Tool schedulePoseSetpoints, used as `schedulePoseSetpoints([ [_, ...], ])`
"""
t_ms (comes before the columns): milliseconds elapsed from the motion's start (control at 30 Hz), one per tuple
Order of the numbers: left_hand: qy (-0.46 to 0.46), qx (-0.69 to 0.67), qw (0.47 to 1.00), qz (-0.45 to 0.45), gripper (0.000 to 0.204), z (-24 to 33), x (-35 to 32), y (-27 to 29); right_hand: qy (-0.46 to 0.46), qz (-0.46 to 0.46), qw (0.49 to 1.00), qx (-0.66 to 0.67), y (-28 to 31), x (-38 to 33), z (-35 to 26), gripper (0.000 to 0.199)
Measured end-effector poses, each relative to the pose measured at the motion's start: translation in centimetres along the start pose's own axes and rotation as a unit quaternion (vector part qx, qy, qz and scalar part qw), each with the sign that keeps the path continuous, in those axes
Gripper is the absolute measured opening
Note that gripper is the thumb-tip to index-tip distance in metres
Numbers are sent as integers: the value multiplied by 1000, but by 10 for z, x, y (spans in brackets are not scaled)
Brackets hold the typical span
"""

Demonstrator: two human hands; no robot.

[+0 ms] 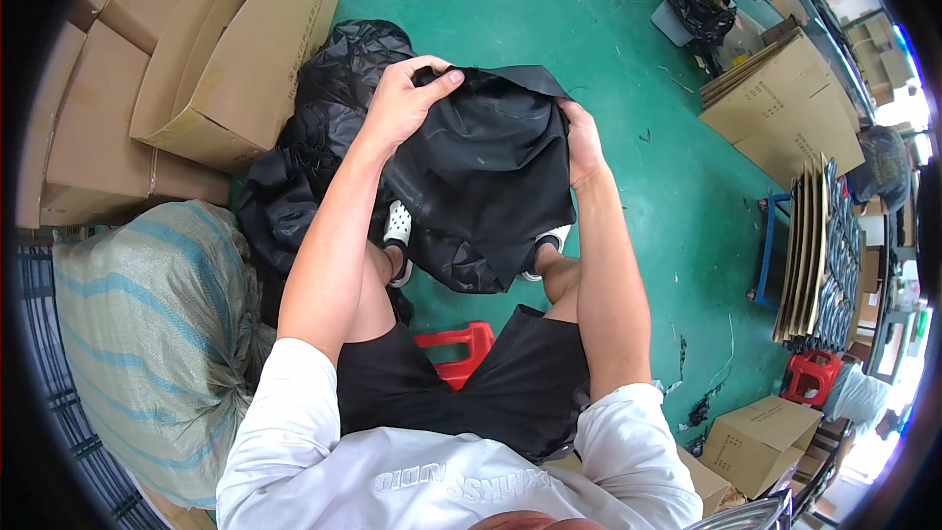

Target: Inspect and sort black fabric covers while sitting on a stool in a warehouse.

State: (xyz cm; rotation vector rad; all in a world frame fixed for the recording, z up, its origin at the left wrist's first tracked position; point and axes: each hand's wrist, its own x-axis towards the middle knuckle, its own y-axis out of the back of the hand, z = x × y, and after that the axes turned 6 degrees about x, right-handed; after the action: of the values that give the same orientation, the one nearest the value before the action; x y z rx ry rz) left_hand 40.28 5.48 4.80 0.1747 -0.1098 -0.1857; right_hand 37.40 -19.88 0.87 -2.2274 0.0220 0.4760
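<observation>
A piece of black fabric (481,157) is stretched between my hands, hanging in folds above the floor and my feet. My left hand (404,98) pinches its upper left edge, with the thumb lying on top. At the upper right corner, my right hand (584,145) grips the cloth, its fingertips partly hidden behind the material. Between and below the hands the fabric sags toward darker, crumpled black material (466,265). Left of my left forearm lies a heap of shiny black material (294,177), partly covered by the arm.
Cardboard boxes (221,59) are stacked at the left, above a bulging striped woven sack (147,314). A red stool (461,353) shows between my legs. On the right are flattened cartons (785,103), upright cardboard sheets (805,255), another red stool (812,376) and a lined bin (692,5).
</observation>
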Motion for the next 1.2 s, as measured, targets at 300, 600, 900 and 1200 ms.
schedulePoseSetpoints([
  [300, 69, -236, 966, -80, 19, -5, 3, 13, 175, 17, 966, -187, -12, -7, -3, 23],
  [600, 113, -341, 930, -79, 24, 15, -3, 11, 29, -136, 989, -47, 5, -18, -22, 32],
  [900, 90, -282, 949, -112, 22, 11, -2, 6, 20, -150, 988, 33, 9, -19, -26, 33],
  [1200, 62, -248, 958, -131, 15, 12, -3, 4, 52, -116, 991, -27, 9, -25, -31, 32],
])
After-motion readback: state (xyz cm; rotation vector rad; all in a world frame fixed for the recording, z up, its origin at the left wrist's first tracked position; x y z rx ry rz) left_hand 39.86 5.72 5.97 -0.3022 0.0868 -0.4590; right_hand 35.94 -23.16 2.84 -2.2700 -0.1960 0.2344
